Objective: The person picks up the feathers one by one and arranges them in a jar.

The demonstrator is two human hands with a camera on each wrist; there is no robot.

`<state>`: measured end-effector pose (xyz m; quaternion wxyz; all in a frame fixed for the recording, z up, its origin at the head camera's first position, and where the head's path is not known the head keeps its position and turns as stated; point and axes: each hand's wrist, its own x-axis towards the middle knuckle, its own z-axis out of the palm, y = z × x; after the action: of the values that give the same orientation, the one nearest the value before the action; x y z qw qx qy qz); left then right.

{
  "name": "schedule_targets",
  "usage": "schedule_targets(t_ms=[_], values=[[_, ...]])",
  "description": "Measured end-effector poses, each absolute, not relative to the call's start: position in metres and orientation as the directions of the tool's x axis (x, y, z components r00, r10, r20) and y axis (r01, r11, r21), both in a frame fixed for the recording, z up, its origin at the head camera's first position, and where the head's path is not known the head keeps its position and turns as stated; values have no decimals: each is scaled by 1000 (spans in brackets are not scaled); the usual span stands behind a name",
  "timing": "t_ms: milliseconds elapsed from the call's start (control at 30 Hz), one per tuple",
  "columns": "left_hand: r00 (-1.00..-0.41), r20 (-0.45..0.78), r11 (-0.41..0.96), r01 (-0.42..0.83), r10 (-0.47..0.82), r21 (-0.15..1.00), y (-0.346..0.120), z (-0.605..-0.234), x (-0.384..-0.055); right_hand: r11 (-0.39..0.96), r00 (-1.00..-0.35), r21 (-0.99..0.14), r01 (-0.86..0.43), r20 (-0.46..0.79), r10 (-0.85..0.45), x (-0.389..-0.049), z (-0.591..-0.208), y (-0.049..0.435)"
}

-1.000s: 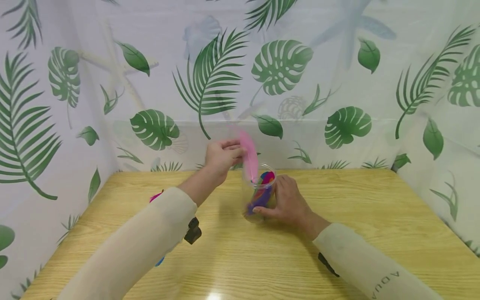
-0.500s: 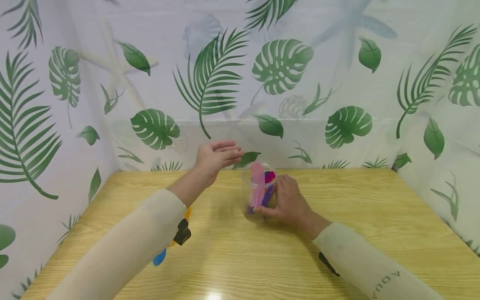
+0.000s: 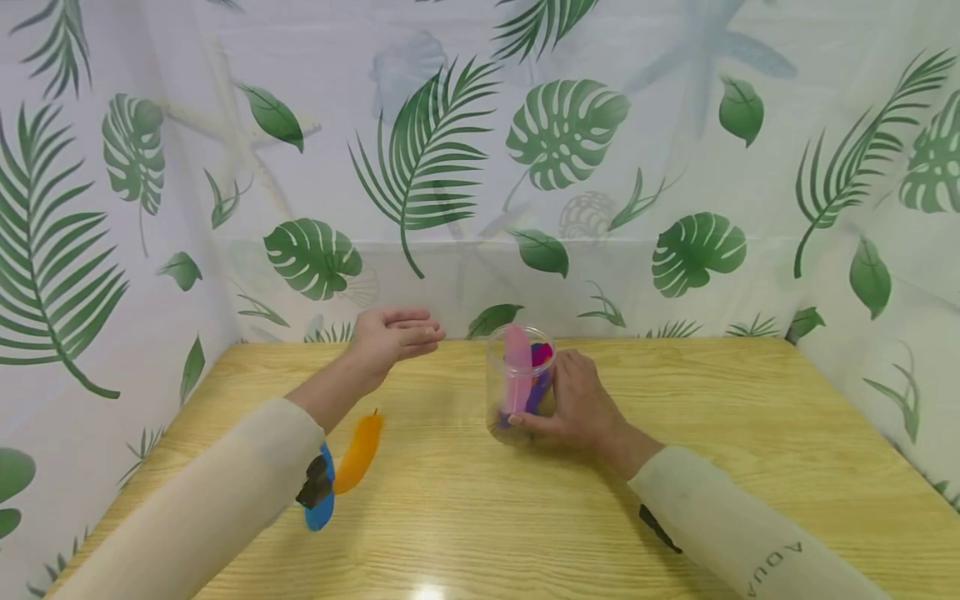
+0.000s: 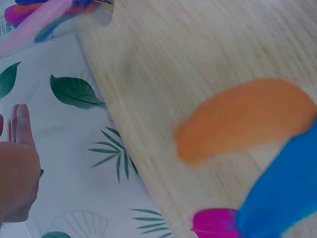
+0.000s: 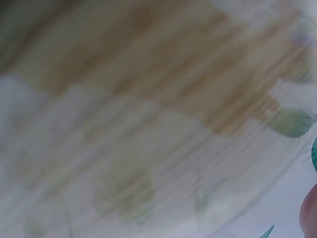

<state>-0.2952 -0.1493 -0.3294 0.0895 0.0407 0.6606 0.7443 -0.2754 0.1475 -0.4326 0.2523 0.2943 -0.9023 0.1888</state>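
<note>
A clear plastic jar stands on the table in the head view, its mouth uncovered. Inside it, a pink feather leans upright beside purple, magenta and blue feathers. My right hand holds the jar from its right side, thumb across the front. My left hand is in the air left of the jar, fingers straight and holding nothing. Below that forearm lie an orange feather and a blue feather, partly covered by the wrist camera. A magenta feather shows beside them in the left wrist view.
The wooden table is bounded at the back and sides by a white cloth printed with green leaves. In the right wrist view, most of the picture is a blurred, see-through surface.
The pink feather dropped from my left hand into the jar. That hand then moved left and a little down, uncovering the orange feather. My right hand stayed on the jar.
</note>
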Motion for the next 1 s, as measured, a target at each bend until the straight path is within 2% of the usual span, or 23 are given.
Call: schedule_targets(t_ms=[267, 600, 1000], values=[[-973, -92, -3, -95, 209, 995, -176, -341, -293, 755, -697, -191, -628, 569, -436, -276, -432, 147], [-932, -154, 87, -133, 327, 987, -209, -353, -290, 750, -698, -197, -632, 564, -440, -276, -432, 147], [-920, -279, 193, -231, 276, 954, -231, -362, -284, 751, -695, -193, -632, 569, -439, -276, -432, 147]])
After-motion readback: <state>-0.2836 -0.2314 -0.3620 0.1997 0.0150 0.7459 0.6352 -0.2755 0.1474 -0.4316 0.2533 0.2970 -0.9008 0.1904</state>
